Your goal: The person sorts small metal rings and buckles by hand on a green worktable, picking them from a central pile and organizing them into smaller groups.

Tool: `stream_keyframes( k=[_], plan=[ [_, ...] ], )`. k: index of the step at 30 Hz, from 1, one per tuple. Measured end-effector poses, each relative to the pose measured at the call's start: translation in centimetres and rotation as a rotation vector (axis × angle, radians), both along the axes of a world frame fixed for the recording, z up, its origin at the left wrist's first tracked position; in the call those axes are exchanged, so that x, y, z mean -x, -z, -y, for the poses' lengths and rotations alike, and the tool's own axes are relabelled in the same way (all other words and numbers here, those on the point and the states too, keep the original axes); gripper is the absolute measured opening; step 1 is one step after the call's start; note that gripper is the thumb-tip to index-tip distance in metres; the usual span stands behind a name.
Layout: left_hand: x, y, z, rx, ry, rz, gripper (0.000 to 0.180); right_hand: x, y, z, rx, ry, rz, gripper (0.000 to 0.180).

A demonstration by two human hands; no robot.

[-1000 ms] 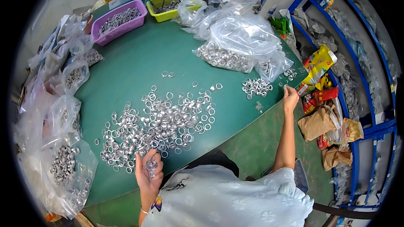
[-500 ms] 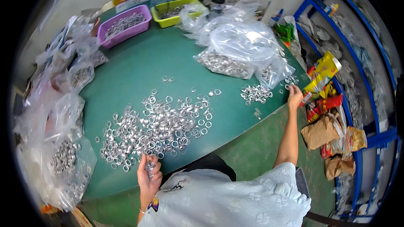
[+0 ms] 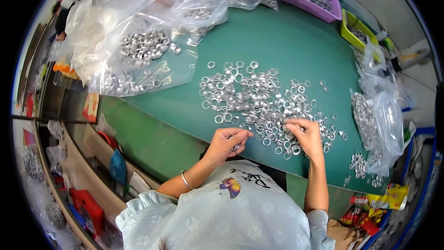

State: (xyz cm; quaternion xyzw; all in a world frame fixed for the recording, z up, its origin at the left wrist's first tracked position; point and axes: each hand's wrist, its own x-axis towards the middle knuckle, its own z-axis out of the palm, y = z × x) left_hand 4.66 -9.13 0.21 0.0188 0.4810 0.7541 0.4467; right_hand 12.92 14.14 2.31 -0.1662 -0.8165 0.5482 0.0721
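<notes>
**Sorting metal rings at the green table**

The left hand (image 3: pixel 227 141) is curled narrow around a few small metal rings, held just off the near edge of the spread heap of rings (image 3: pixel 259 99). The right hand (image 3: pixel 303 135) rests on the near right part of that heap, fingers bent and pinching down among the loose rings; whether it has one gripped I cannot tell.

To do this picking well, the right fingertips should probably slide one ring free of its neighbours rather than lift from the thick of the heap, where rings overlap and may snag. The left hand would do best staying cupped so its gathered rings do not spill.

The rings are thin, shiny, silver-coloured circles with open centres, lying flat on the smooth green table (image 3: pixel 286 41). Left of the heap lies a crinkled clear plastic bag (image 3: pixel 138 51) with more rings inside. Beyond the heap stand a purple tray (image 3: pixel 309 1) and a yellow-green tray (image 3: pixel 355 31). Right of the heap, another clear bag (image 3: pixel 377 115) holds rings.
</notes>
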Motion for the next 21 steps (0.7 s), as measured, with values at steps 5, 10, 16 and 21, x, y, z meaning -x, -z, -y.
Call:
stream_keyframes(
  k=[5, 10, 16, 21],
  plan=[
    [2.3, 0.3, 1.7, 0.141, -0.16, -0.289, 0.02, 8.7, -0.2, 2.7, -0.592, -0.007, -0.133, 0.027],
    [4.4, 0.2, 1.7, 0.212, -0.207, -0.317, 0.013, 12.2, 2.6, 2.3, -0.779, 0.124, -0.043, 0.011],
    [5.2, 0.5, 0.9, 0.164, -0.11, -0.306, 0.023, 9.7, 1.8, 2.3, 0.247, 0.346, -0.007, 0.01],
    [5.6, -0.2, -1.6, 0.077, -0.098, -0.439, 0.038, 7.7, 0.8, 5.5, 1.3, 0.296, 0.134, 0.021]
  ],
)
